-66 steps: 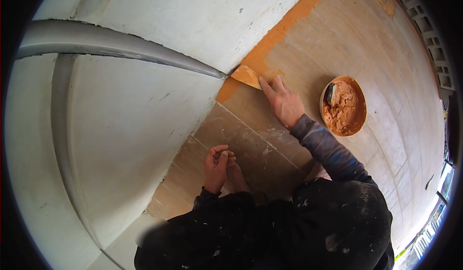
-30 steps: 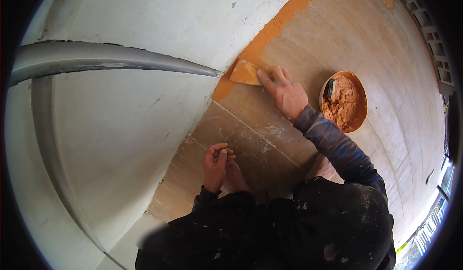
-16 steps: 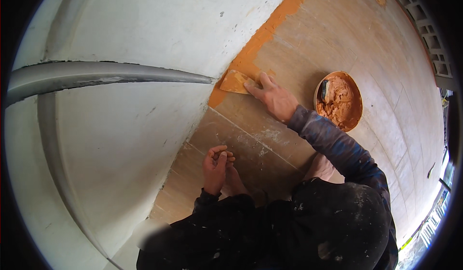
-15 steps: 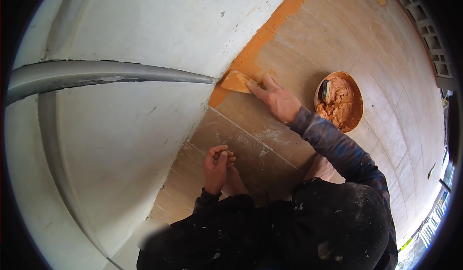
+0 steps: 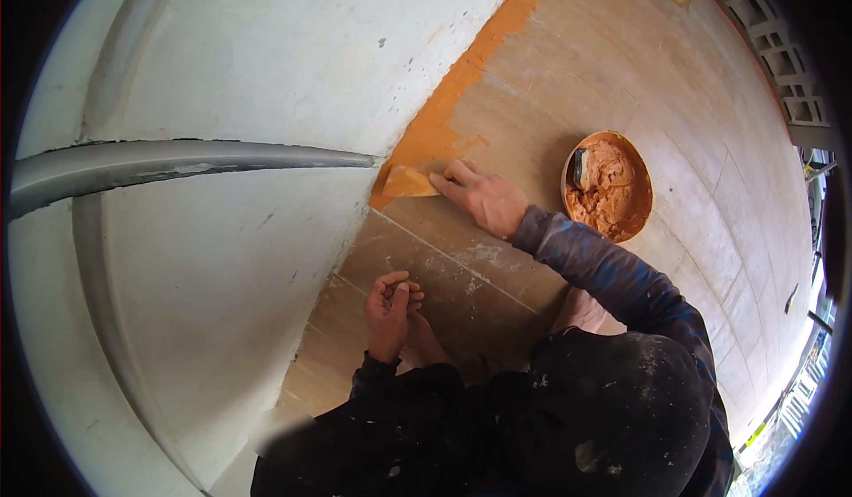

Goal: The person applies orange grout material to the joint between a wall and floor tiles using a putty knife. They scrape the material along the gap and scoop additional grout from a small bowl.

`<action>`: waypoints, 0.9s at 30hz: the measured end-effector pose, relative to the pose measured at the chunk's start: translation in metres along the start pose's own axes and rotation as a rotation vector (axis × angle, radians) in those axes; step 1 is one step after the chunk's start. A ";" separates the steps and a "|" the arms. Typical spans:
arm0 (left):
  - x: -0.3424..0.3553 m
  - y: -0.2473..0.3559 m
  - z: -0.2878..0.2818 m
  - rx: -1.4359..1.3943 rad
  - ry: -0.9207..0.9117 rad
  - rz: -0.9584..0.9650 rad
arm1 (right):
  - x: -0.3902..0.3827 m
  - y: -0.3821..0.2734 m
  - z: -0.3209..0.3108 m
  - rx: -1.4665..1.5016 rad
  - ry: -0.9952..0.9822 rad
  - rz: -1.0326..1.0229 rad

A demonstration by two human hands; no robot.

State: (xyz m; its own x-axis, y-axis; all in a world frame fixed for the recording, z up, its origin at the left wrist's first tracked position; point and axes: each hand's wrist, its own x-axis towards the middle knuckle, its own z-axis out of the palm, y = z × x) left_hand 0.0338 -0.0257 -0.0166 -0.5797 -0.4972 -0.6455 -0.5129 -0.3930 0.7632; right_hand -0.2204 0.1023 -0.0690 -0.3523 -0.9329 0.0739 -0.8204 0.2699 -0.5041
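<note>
My right hand (image 5: 488,200) grips an orange-smeared flat spreader (image 5: 407,180), pressed to the floor at the wall's foot, where a band of orange coating (image 5: 444,98) runs along the junction. My left hand (image 5: 390,315) is held above the tiles near my bare feet, fingers curled and thumb against them; whatever they may hold is hidden. To the right of my right hand stands a round tub (image 5: 642,220) of soft orange paste, a dark-handled tool resting in it.
On the left is the white wall (image 5: 222,266), crossed by grey recessed strips (image 5: 195,155). The tiled floor (image 5: 710,266) curves away rightward. A pale openwork block row (image 5: 763,27) borders the top right; railings and daylight show at the lower right.
My right hand and spreader have shifted down and left in the picture; the whole scene has shifted too, the tub moving slightly left. My left hand keeps its curled pose.
</note>
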 end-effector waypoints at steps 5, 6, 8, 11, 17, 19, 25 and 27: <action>0.000 0.002 0.004 0.001 -0.018 0.014 | -0.002 0.017 -0.023 -0.019 0.077 0.186; -0.001 0.001 0.005 0.001 -0.013 0.002 | 0.002 0.027 -0.025 -0.089 0.093 0.212; 0.001 0.001 0.000 0.004 -0.018 -0.005 | 0.006 0.030 -0.023 -0.165 0.114 0.244; 0.004 0.000 -0.006 0.007 -0.001 -0.008 | 0.010 0.006 -0.001 -0.179 0.093 0.236; 0.006 0.009 -0.002 0.023 -0.013 0.024 | -0.001 -0.009 -0.012 -0.019 0.022 0.091; 0.007 0.008 0.001 0.026 -0.020 0.037 | -0.003 0.006 -0.027 0.000 0.136 0.193; 0.007 0.003 -0.001 0.013 -0.033 -0.001 | 0.008 0.030 -0.014 -0.144 0.141 0.220; 0.007 0.003 -0.001 0.023 -0.027 0.001 | 0.005 0.018 -0.006 -0.137 0.121 0.179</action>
State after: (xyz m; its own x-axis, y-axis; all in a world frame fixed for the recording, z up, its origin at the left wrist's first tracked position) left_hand 0.0287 -0.0311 -0.0188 -0.5966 -0.4767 -0.6456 -0.5263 -0.3748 0.7632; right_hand -0.2396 0.1034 -0.0723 -0.5419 -0.8344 0.1004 -0.7905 0.4655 -0.3980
